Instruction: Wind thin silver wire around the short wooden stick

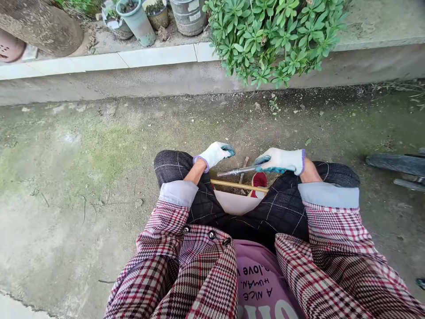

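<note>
Both my hands wear white gloves with blue fingertips and rest out over my knees. My right hand (282, 160) is closed on the end of a grey metal tool (236, 171) that points left toward the other hand. My left hand (215, 153) hovers just beyond the tool's tip with its fingers curled; whether it pinches anything is too small to see. Below the hands a thin wooden stick (239, 185) lies across between my legs, beside another short stick (244, 167) and a red shoe (259, 181).
Concrete ground with moss patches spreads to the left. A low kerb (156, 56) at the back carries pots (137, 20) and a leafy green plant (272, 37). A dark wheel-like object (396, 164) lies at the right edge.
</note>
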`<state>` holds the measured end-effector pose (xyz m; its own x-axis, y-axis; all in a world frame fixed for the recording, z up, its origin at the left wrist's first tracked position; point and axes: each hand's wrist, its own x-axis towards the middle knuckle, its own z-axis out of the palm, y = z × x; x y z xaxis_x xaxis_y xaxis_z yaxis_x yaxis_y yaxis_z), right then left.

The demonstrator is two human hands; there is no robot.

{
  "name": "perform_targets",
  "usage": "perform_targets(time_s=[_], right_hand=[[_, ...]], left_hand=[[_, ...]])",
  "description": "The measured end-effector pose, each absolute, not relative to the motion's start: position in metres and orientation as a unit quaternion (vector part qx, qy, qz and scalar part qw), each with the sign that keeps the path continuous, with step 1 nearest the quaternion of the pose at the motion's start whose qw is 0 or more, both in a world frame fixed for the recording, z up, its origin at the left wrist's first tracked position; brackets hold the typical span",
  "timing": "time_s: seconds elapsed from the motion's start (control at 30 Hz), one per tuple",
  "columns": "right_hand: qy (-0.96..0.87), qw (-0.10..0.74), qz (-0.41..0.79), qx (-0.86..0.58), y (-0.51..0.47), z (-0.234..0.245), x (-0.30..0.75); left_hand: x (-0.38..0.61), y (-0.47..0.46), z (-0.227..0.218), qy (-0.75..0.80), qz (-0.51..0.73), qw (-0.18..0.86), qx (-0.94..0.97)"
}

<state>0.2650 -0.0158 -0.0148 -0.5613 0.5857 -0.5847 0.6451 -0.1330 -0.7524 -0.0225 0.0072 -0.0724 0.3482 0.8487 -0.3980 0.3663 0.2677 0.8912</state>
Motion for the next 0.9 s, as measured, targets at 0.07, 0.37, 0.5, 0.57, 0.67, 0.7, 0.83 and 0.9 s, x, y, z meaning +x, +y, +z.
perform_targets(time_s=[0.07, 0.37, 0.5, 0.57, 0.67, 0.7, 0.83, 0.9], right_hand=[[0.696, 0.082, -0.49, 0.519, -0.011, -0.019, 0.262], [0.583, -0.173, -0.443, 0.659, -0.005, -0.011, 0.249], [0.439, -0.304, -0.57, 0.625, -0.012, 0.003, 0.245], [0.421, -0.335, -0.587, 0.605, -0.015, 0.011, 0.246], [0.411, -0.372, -0.616, 0.56, -0.019, 0.021, 0.253], [0.412, -0.376, -0.628, 0.542, -0.02, 0.023, 0.256], [0.463, -0.28, -0.674, 0.504, -0.024, 0.023, 0.267], [0.502, -0.161, -0.696, 0.488, -0.024, 0.019, 0.269]], left_hand=[[-0.019, 0.007, -0.074, 0.544, 0.192, 0.57, 0.585], [-0.003, 0.005, -0.077, 0.474, 0.281, 0.703, 0.45], [-0.004, 0.005, -0.079, 0.436, 0.3, 0.738, 0.419], [-0.004, 0.005, -0.081, 0.433, 0.297, 0.738, 0.424], [-0.002, 0.005, -0.083, 0.443, 0.287, 0.729, 0.436], [-0.002, 0.005, -0.083, 0.45, 0.284, 0.724, 0.439], [-0.007, 0.009, -0.08, 0.49, 0.284, 0.667, 0.485], [-0.011, 0.011, -0.077, 0.497, 0.283, 0.64, 0.512]])
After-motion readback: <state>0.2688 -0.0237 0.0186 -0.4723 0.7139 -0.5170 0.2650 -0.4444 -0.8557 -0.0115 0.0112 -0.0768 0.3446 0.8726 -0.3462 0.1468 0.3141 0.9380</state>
